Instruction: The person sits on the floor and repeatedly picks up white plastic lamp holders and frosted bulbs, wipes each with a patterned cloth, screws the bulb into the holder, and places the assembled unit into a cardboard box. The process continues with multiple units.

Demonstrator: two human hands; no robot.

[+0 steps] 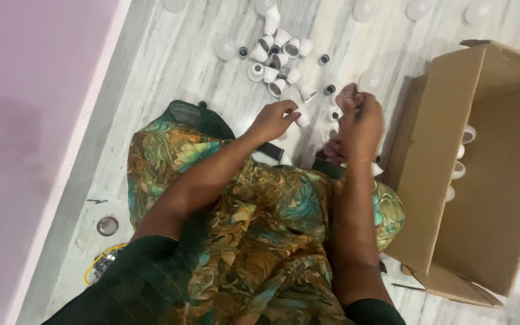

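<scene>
I sit on a marbled floor with a patterned green and orange cloth (254,216) over my lap. My left hand (274,119) pinches a small white bulb housing (303,118) between its fingertips. My right hand (361,123) is closed around a white bulb (368,81), whose round top shows above the fingers, with a bit of pinkish cloth at the hand. A pile of white bulb housings (275,60) and small dark caps lies on the floor just beyond both hands.
An open cardboard box (446,150) lies on its side at the right, with several white housings (460,162) inside. Loose white bulbs (226,48) dot the floor at the top. A purple wall (25,120) runs along the left. A metal disc (108,226) and yellow wire (94,268) lie lower left.
</scene>
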